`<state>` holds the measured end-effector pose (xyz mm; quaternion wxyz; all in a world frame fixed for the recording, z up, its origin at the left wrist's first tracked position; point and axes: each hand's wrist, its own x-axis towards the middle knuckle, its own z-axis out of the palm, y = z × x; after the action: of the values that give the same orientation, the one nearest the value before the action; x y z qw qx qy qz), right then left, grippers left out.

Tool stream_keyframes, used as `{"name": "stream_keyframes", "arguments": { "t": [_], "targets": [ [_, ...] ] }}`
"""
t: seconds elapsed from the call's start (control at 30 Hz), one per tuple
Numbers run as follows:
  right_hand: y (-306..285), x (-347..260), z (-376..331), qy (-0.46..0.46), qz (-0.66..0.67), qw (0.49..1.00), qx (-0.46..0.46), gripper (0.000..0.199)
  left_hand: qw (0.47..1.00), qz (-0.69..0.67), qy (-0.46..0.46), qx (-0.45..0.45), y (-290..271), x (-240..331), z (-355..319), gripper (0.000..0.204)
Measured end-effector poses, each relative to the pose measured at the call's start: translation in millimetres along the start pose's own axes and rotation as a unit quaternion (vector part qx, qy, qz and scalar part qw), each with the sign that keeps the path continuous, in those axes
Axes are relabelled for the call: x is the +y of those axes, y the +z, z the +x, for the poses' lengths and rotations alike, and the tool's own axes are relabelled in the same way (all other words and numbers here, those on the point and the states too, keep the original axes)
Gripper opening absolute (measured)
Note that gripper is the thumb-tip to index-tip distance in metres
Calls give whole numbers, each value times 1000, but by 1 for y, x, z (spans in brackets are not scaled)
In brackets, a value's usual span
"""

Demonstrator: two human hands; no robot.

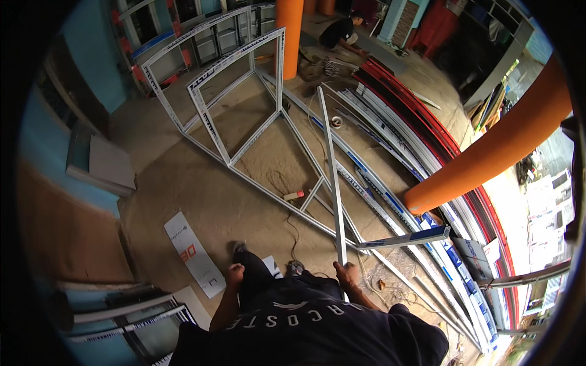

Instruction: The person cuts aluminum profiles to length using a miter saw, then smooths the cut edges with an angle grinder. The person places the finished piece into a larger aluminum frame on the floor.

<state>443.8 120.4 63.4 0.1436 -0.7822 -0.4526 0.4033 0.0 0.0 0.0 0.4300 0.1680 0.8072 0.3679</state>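
Observation:
My right hand point(347, 274) is wrapped round the near end of a long, pale metal bar point(333, 177). The bar reaches away over the floor and crosses above other profiles. My left hand point(234, 274) hangs by my left thigh with its fingers curled in and nothing visible in them. Ahead of me lies a large frame of metal profiles point(267, 185), with upright window-like frames point(200, 114) rising from its far part. A short profile with blue film point(404, 238) sticks out to the right of the frame's near corner.
Long metal profiles point(390, 210) and red lengths point(448, 137) lie along the right, beside orange pillars point(289, 43). A tape roll point(336, 122) and loose cable point(294, 235) are on the floor. A white printed panel point(194, 255) lies at left. Another person point(339, 34) crouches far back.

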Motion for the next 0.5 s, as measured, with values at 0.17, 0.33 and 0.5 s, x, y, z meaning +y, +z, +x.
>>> {"name": "stream_keyframes", "arguments": {
  "t": [0.17, 0.33, 0.5],
  "targets": [
    [36, -50, -20, 2, 7, 997, 76, 52, 976, 153, 135, -69, -23, -10, 119, 24],
    [79, -121, -44, 37, 21, 992, 116, 50, 970, 170, 14, -174, -69, 80, 216, 27],
    [134, -175, -60, 45, 35, 986, 156, 54, 951, 275, 27, -136, -101, 183, 282, 28]
  ]
}}
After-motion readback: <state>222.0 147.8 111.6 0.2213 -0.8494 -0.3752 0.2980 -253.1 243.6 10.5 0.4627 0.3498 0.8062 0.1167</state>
